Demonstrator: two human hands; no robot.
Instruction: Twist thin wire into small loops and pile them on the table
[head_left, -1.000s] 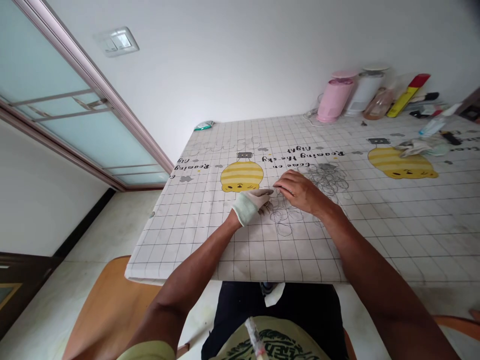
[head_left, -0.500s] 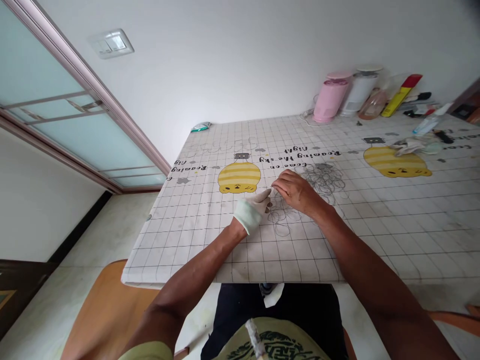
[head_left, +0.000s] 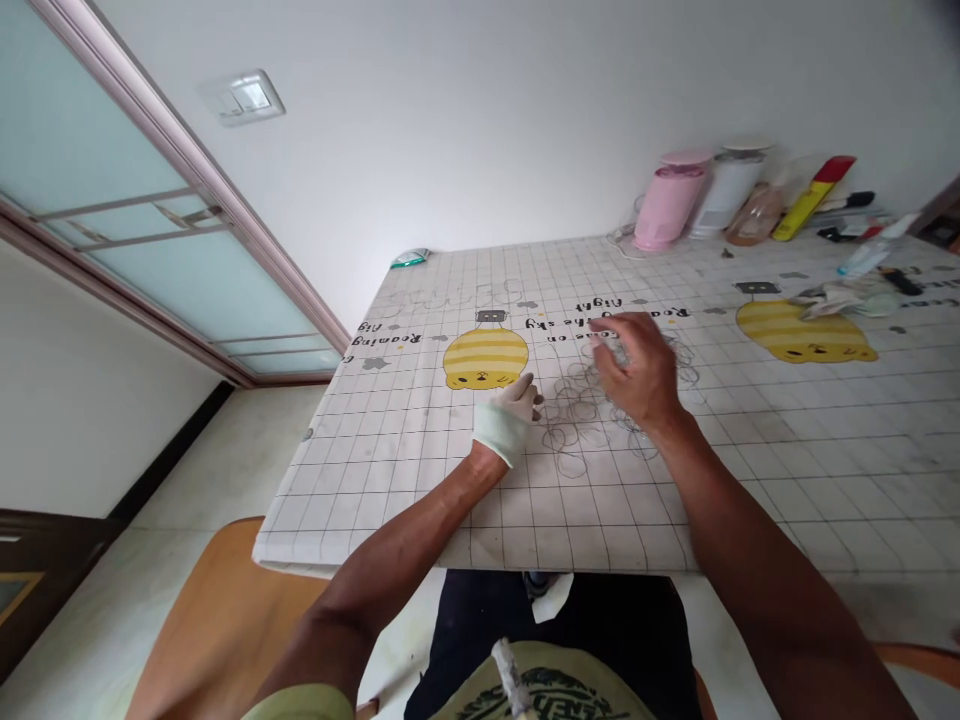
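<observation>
A loose tangle of thin grey wire (head_left: 574, 410) lies in springy loops on the checked tablecloth (head_left: 420, 480). At its left edge rests my left hand (head_left: 510, 415), in a white glove with a pale green cuff, fingers closed on the thin wire; the pinched part is too fine to see well. Over the right part of the loops, my bare right hand (head_left: 641, 370) is raised with thumb and forefinger apart, nothing visible between them. It hides some of the wire behind it.
Along the wall stand a pink cylinder (head_left: 670, 205), a white cylinder (head_left: 731, 190), a bottle (head_left: 754, 215) and a yellow-red can (head_left: 814, 200). A crumpled glove (head_left: 844, 298) lies at the right. An orange chair (head_left: 217, 610) stands left of the table, near a sliding door (head_left: 195, 260).
My right hand has left the left fingertips, moved right and opened its thumb and forefinger. My left hand has stayed almost in place. The view has shifted slightly.
</observation>
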